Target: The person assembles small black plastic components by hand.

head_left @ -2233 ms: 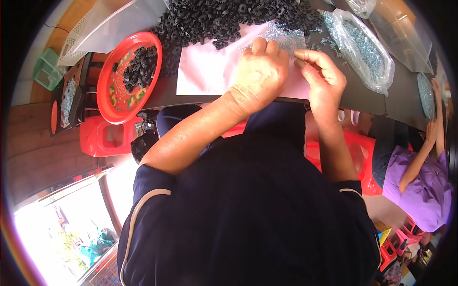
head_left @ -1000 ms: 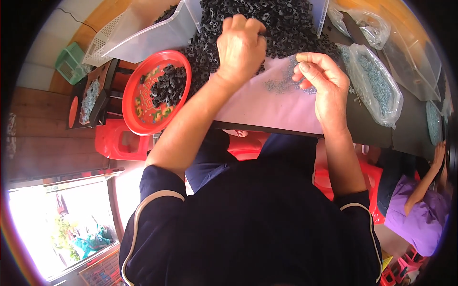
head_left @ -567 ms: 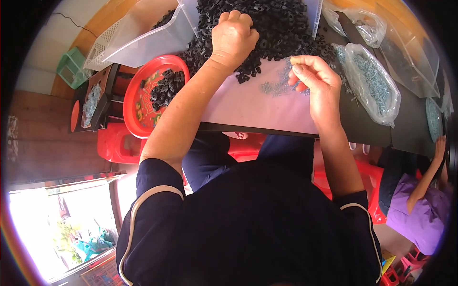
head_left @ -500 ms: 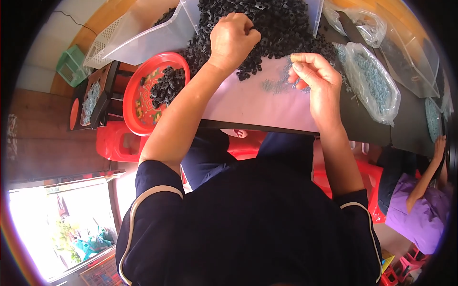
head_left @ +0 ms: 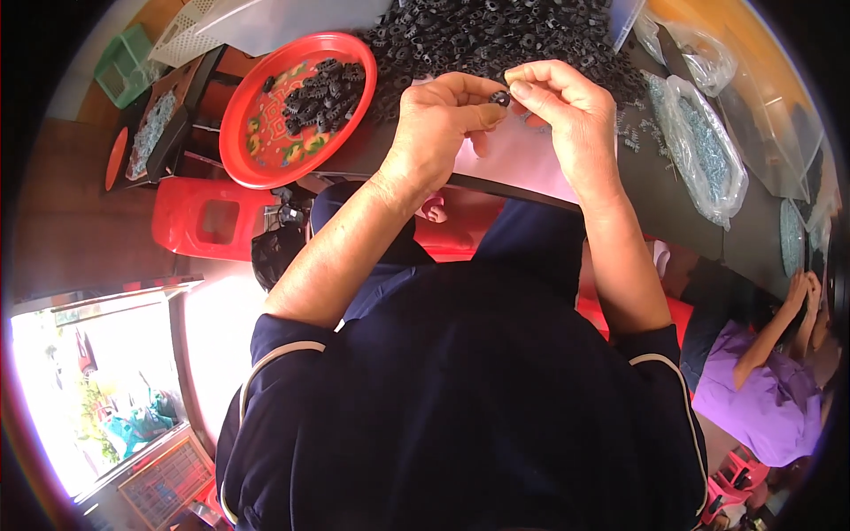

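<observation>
Between the thumb and fingers of my left hand (head_left: 434, 124) is a small black plastic part (head_left: 501, 98). My right hand (head_left: 571, 111) is closed in a pinch right beside that part, its fingertips almost touching it; whatever it holds is too small to make out. Both hands are raised over the near edge of a pale pink sheet (head_left: 505, 164) on the table. Behind them spreads a large heap of similar black parts (head_left: 505, 40). Small silvery pieces (head_left: 630, 128) lie loose to the right of my right hand.
At left, a red patterned tray (head_left: 243, 133) carries more black parts. A clear plastic bag (head_left: 704, 150) of small silvery-blue pieces lies at right, near a clear bin (head_left: 770, 133). A red stool (head_left: 212, 217) stands lower left. Another person in purple (head_left: 761, 389) works at far right.
My left hand has come back from the heap toward me with a black part and now meets my right hand. The view has shifted slightly, and the tray appears higher.
</observation>
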`<state>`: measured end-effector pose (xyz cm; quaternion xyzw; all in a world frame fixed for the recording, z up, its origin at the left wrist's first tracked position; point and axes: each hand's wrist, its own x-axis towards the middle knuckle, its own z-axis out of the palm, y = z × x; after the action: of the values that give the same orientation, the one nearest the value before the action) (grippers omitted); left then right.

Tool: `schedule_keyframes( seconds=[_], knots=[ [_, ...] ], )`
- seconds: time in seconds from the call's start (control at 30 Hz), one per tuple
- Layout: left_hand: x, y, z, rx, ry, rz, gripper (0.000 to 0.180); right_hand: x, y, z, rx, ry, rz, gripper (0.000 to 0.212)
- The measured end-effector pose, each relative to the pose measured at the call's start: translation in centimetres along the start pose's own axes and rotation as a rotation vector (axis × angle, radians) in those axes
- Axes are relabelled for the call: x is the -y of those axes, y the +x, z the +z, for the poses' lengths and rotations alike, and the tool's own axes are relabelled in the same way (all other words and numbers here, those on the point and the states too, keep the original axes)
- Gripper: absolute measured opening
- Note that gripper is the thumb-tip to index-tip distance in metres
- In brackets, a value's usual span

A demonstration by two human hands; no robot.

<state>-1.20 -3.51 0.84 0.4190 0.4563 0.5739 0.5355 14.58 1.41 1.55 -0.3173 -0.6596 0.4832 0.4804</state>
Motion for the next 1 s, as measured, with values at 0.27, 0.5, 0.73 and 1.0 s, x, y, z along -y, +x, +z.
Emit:
schedule_keyframes(
  seconds=[0.27, 0.5, 0.73, 1.0],
  knots=[
    [0.9, -0.8, -0.9, -0.032, -0.094, 0.005, 0.015, 0.0, -1.3, 1.0, 0.08, -0.439, -0.342, 0.012],
    [1.0, -2.0, -1.4, -0.039, 0.092, -0.042, 0.013, -0.8, 0.4, -1.1, -0.018, -0.546, -0.482, 0.007],
    [1.6, -2.6, -1.9, -0.016, 0.033, 0.001, 0.011, -2.4, 2.9, -0.1, 0.06, -0.999, -0.637, 0.007],
    [1.7, -2.7, -2.0, -0.049, 0.006, 0.027, 0.01, -4.1, 3.9, 0.9, 0.177, -1.16, -0.719, 0.012]
  ],
)
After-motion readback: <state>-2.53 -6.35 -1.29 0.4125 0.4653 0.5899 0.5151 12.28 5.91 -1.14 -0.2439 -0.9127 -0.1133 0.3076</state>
